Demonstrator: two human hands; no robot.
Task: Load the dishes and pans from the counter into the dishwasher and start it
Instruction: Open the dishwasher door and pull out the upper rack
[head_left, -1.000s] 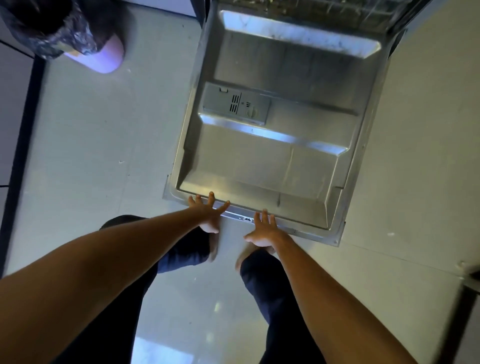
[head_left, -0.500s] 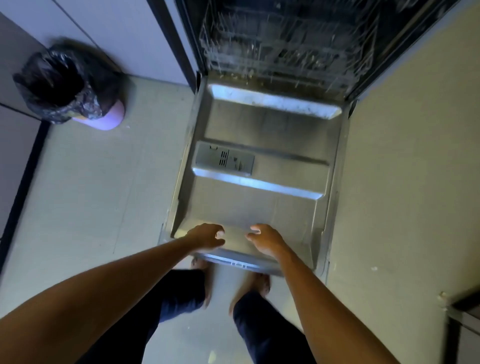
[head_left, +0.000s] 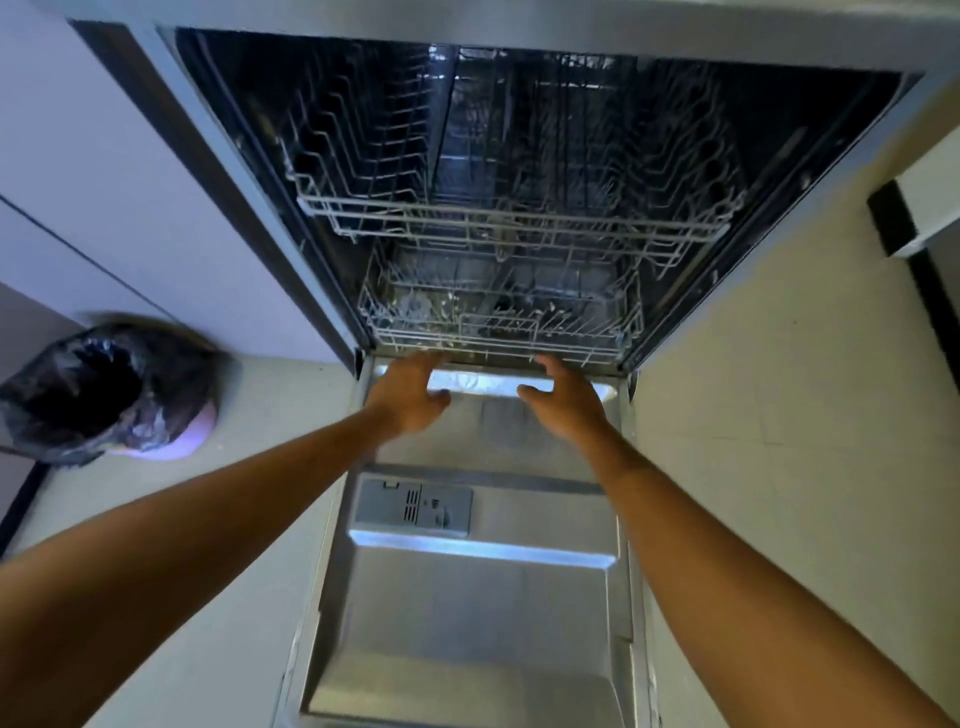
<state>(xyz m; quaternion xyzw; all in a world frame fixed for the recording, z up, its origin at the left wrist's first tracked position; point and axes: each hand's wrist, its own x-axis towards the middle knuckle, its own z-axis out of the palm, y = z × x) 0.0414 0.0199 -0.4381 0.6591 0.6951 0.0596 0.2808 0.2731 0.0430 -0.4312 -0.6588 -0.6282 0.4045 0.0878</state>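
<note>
Over dishwasher door (head_left: 467, 613), left hand (head_left: 408, 397), right hand (head_left: 563, 402), grip slack, beside lower rack (head_left: 498, 322)

Of the person only two arms show. The left forearm (head_left: 182, 530) and right forearm (head_left: 727, 545) are bare along their whole visible length, long and smooth. The left hand (head_left: 410, 395) and right hand (head_left: 563, 402) are bare as well, their slim fingers (head_left: 556, 370) blurred, nails too soft to tell.
</note>
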